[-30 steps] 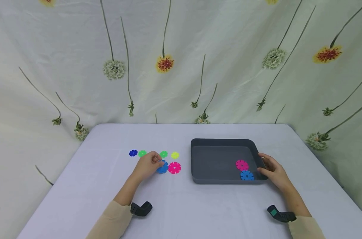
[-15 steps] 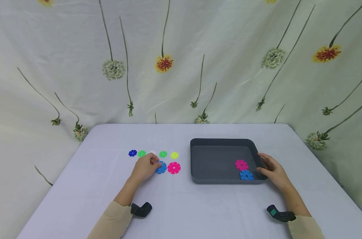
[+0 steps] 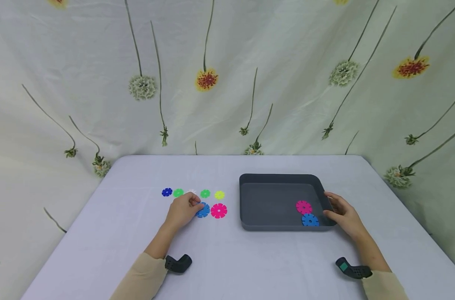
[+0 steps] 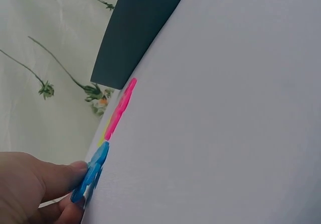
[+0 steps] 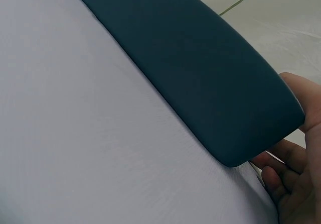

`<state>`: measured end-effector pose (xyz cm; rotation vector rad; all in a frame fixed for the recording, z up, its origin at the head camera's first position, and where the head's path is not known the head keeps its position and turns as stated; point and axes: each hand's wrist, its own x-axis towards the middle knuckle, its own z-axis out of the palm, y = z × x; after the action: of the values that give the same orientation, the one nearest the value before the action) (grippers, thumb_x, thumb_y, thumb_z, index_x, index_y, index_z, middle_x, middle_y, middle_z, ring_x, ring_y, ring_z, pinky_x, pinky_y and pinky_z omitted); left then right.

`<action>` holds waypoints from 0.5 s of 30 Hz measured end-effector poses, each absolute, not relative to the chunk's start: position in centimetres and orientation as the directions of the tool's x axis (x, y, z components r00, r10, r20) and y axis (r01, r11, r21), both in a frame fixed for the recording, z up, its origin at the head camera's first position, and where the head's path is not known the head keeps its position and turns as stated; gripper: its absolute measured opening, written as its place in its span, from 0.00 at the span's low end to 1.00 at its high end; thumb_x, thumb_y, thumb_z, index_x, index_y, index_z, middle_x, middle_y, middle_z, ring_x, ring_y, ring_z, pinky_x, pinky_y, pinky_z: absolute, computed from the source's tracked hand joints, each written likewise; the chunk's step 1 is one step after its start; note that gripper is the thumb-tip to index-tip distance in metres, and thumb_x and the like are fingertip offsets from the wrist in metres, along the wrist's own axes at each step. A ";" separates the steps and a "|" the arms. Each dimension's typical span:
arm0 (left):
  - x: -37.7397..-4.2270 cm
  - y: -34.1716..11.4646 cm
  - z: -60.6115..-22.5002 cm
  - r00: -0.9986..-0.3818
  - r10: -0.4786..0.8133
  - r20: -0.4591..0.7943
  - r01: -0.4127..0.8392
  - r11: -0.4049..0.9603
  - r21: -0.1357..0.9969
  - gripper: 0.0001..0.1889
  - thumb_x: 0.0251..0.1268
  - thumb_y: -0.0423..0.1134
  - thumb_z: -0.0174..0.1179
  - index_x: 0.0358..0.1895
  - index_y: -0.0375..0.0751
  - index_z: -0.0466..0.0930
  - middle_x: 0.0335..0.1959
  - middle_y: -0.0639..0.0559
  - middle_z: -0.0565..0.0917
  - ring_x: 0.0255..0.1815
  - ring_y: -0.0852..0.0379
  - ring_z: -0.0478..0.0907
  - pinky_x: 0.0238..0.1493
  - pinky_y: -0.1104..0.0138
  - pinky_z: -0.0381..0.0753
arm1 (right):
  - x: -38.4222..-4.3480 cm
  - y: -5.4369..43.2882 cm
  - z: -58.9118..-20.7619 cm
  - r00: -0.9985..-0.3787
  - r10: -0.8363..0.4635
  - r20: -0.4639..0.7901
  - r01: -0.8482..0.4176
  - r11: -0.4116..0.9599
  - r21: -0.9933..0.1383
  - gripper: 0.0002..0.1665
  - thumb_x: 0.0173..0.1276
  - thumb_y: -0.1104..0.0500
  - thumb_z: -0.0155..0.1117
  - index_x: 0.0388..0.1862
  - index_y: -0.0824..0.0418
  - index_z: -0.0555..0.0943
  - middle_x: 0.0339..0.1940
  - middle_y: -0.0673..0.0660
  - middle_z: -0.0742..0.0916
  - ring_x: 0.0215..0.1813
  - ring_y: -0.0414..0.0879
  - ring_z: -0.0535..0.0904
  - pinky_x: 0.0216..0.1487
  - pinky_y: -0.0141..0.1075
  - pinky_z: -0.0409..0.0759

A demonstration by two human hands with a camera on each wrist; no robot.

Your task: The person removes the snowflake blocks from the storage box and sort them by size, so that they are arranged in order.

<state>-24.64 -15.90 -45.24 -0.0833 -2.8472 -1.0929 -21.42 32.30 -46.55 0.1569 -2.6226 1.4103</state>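
In the head view my left hand [image 3: 181,209] is at a blue slotted plastic disc [image 3: 203,213] with a notched, flower-like rim. The left wrist view shows the thumb and fingers pinching this disc [image 4: 94,170] at its near edge, very close to the white tabletop. A bright pink slotted disc [image 3: 214,211] lies just to its right. My right hand [image 3: 346,215] grips the right wall of a dark grey tray [image 3: 268,204], thumb at the rim. In the right wrist view its other fingers [image 5: 293,156] curl by the tray's outer corner.
Behind my left hand lies a row of smaller discs: dark blue [image 3: 164,192], green [image 3: 176,193], a partly hidden white one [image 3: 192,191], another green [image 3: 203,193] and yellow [image 3: 217,195]. Inside the tray are a pink disc [image 3: 300,207] and a blue disc [image 3: 306,221].
My left hand has shifted slightly left and toward me, uncovering part of the white disc. The blue disc has moved only a little. My right hand and the tray have stayed in place.
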 end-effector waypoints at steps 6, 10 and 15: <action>-24.8 -15.9 -45.5 -0.994 0.013 0.105 0.080 0.738 0.670 0.07 0.61 0.37 0.67 0.37 0.39 0.80 0.29 0.52 0.80 0.31 0.55 0.75 0.36 0.62 0.75 | -21.4 32.2 -46.6 -0.979 -0.015 0.204 -0.179 0.547 -0.818 0.33 0.68 0.64 0.63 0.70 0.66 0.66 0.65 0.74 0.73 0.62 0.64 0.70 0.48 0.19 0.67; -24.8 -15.9 -45.5 -0.994 0.012 0.104 0.080 0.733 0.675 0.07 0.62 0.36 0.67 0.37 0.38 0.79 0.30 0.51 0.80 0.32 0.54 0.74 0.37 0.61 0.75 | -21.4 32.2 -46.5 -0.982 -0.011 0.191 -0.166 0.543 -0.823 0.34 0.68 0.63 0.63 0.71 0.65 0.65 0.65 0.74 0.72 0.63 0.65 0.70 0.49 0.19 0.66; -24.8 -15.9 -45.4 -0.996 0.004 0.093 0.067 0.727 0.684 0.06 0.63 0.36 0.66 0.38 0.39 0.79 0.30 0.51 0.79 0.33 0.54 0.74 0.37 0.63 0.75 | -21.4 32.2 -46.5 -0.984 -0.005 0.180 -0.153 0.546 -0.824 0.34 0.68 0.63 0.63 0.71 0.65 0.65 0.66 0.74 0.72 0.63 0.65 0.70 0.50 0.19 0.65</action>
<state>-24.81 -15.87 -45.39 -0.0582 -2.8401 -1.1295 -21.43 32.20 -46.52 0.1350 -2.6219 1.4204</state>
